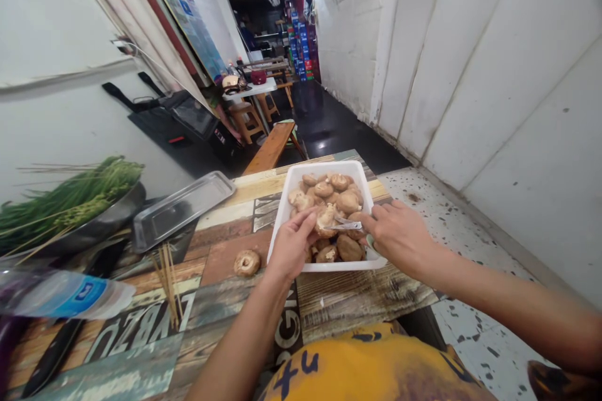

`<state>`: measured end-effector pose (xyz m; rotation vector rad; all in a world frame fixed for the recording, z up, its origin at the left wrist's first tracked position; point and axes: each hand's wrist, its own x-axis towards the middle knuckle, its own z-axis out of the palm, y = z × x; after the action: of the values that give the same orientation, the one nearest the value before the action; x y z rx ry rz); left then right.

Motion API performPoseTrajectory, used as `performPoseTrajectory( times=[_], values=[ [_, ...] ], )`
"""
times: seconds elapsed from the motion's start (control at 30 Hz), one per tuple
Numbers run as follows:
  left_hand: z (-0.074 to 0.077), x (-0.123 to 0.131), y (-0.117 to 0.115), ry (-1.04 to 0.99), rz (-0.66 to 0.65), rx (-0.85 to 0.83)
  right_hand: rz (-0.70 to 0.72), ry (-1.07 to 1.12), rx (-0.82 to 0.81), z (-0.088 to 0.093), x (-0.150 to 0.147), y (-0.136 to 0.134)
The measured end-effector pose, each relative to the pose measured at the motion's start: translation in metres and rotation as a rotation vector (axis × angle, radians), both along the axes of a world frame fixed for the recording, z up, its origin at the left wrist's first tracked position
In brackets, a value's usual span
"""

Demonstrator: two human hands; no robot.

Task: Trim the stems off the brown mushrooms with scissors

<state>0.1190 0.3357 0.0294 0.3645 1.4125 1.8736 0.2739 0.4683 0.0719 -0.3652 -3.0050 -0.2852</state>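
A white square tray (322,168) full of brown mushrooms (348,202) sits on the patterned wooden table (226,250). My left hand (291,247) pinches one mushroom (324,216) over the tray's near part. My right hand (399,235) is closed on a small pair of scissors (347,225), whose blades reach the held mushroom. One loose mushroom (247,262) lies on the table left of the tray.
An empty metal tray (181,207) and a metal bowl of green stalks (70,200) stand at the left. Bamboo skewers (167,279), a plastic water bottle (61,293) and a dark knife (51,351) lie nearer. A wooden bench (270,147) and white walls lie beyond.
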Motion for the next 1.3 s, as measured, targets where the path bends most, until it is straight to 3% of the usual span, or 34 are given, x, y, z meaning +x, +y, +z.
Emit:
performPoseTrajectory(
  times=[0.37, 0.67, 0.8, 0.9, 1.07, 1.13, 1.23, 1.3],
  values=[
    [0.004, 0.006, -0.005, -0.024, 0.097, -0.008, 0.092, -0.082, 0.077, 0.006, -0.001, -0.002],
    [0.011, 0.011, -0.012, -0.052, 0.023, -0.069, 0.261, -0.222, 0.158, 0.014, 0.002, 0.004],
    [0.009, 0.009, -0.013, -0.075, -0.005, -0.075, 0.260, -0.196, 0.154, 0.011, 0.004, 0.007],
    [0.011, 0.004, -0.016, -0.117, -0.147, -0.089, 0.265, -0.109, 0.163, 0.009, 0.005, 0.013],
    [0.016, -0.007, -0.024, -0.268, -0.628, -0.088, 0.469, 0.050, 0.308, 0.019, 0.004, 0.031],
    [0.014, -0.011, -0.028, -0.268, -0.750, -0.034, 0.532, 0.090, 0.377, 0.030, 0.004, 0.038],
    [0.009, -0.013, -0.035, -0.223, -0.771, 0.040, 0.505, 0.117, 0.380, 0.051, 0.005, 0.049],
    [0.007, -0.010, -0.038, -0.160, -0.641, 0.096, 0.403, 0.104, 0.318, 0.058, 0.008, 0.054]
  ],
)
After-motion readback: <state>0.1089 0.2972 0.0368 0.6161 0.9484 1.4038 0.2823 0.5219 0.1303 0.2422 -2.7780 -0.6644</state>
